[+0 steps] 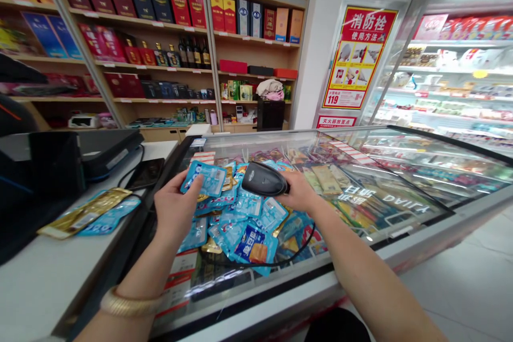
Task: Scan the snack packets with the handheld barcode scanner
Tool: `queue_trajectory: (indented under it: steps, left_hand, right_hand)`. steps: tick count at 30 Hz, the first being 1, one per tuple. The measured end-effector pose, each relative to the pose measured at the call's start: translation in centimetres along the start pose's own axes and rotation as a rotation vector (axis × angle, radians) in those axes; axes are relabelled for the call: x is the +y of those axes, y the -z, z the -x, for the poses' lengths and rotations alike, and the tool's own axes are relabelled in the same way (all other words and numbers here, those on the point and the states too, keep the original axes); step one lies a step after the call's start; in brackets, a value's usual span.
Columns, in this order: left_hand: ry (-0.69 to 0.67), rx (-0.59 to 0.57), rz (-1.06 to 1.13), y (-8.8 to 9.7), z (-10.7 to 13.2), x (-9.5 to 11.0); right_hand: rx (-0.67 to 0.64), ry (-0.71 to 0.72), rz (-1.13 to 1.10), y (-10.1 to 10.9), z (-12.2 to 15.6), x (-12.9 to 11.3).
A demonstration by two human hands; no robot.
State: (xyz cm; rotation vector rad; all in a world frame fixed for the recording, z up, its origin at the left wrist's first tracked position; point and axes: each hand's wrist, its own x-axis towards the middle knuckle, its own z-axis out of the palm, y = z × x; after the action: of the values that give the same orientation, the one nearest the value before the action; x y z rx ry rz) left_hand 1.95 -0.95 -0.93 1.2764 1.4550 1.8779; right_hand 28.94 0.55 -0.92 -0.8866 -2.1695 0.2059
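Note:
My left hand [175,207] pinches a small light-blue snack packet [203,178] and holds it up above a heap of similar blue and gold packets [244,227]. The heap lies on the glass lid of a chest freezer [401,192]. My right hand [298,191] grips a black handheld barcode scanner [264,179], whose head points left toward the raised packet. The scanner's black cable [280,261] loops down over the heap. A gold bangle [130,303] circles my left wrist.
A white counter [48,272] on the left carries a gold packet and a blue packet [90,214], a dark phone [146,171] and a black till machine [60,163]. Shelves of boxed bottles [160,26] fill the back wall. An open chiller [452,75] stands at right.

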Motion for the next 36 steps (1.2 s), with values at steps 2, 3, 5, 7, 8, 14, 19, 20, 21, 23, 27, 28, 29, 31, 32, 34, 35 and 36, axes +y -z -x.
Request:
queue_trajectory:
  steps: [2,3,5,7,8,14,19,20,21,23,27,28,29,31,32,34,35,36]
  left_hand:
    - [0.013,0.005,0.011,0.0,0.0,0.0]
    - [0.021,0.008,0.021,-0.1,0.1,0.0]
    - [0.039,0.013,0.034,-0.1,0.1,0.0]
    - [0.050,0.013,0.034,-0.2,0.2,0.1]
    - [0.052,0.016,0.030,-0.2,0.3,0.2]
    - [0.048,0.021,0.047,-0.4,0.6,0.6]
    - [0.047,0.026,0.049,-0.4,0.6,0.5]
    - [0.046,0.023,0.050,-0.3,0.5,0.4]
    - [0.046,0.018,0.048,-0.2,0.5,0.2]
    - [0.043,0.002,0.039,-0.1,0.4,0.0]
    - [0.031,-0.004,0.027,0.0,0.2,-0.1]
    - [0.031,0.003,0.032,-0.1,0.2,0.0]
    - [0.038,0.003,0.048,-0.2,0.2,0.0]
    - [0.070,-0.044,0.119,-0.6,0.4,0.0]
    - [0.089,-0.086,0.166,-0.8,0.5,-0.1]
    - [0.101,-0.174,0.246,-1.1,0.7,-0.2]
    - [0.081,-0.204,0.260,-1.2,0.9,-0.3]
    - [0.045,-0.220,0.250,-1.2,1.0,-0.3]
  right_hand:
    - [-0.035,-0.007,0.022,0.0,0.0,-0.1]
    - [-0.048,-0.012,0.032,0.0,0.0,-0.1]
    - [-0.063,-0.025,0.048,0.0,-0.1,-0.2]
    - [-0.068,-0.028,0.062,0.0,-0.1,-0.3]
    - [-0.070,-0.026,0.067,0.0,-0.1,-0.4]
    - [-0.080,-0.009,0.068,-0.1,-0.2,-0.4]
    - [-0.089,-0.016,0.066,-0.2,-0.2,-0.3]
    - [-0.088,-0.017,0.065,-0.2,-0.2,-0.2]
    - [-0.085,-0.017,0.064,-0.2,-0.1,-0.2]
    - [-0.078,-0.018,0.054,-0.2,-0.1,-0.2]
    - [-0.032,-0.017,0.011,-0.2,-0.1,-0.2]
    - [-0.011,-0.022,0.004,-0.1,-0.1,-0.1]
    - [0.013,-0.030,-0.001,-0.1,0.0,0.0]
    - [0.056,-0.045,-0.007,0.0,0.0,0.3]
    - [0.074,-0.050,-0.010,0.0,0.1,0.4]
    - [0.101,-0.045,-0.009,0.0,0.2,0.8]
    - [0.113,-0.042,-0.006,-0.1,0.2,0.9]
    - [0.138,-0.037,0.000,-0.1,0.3,1.1]
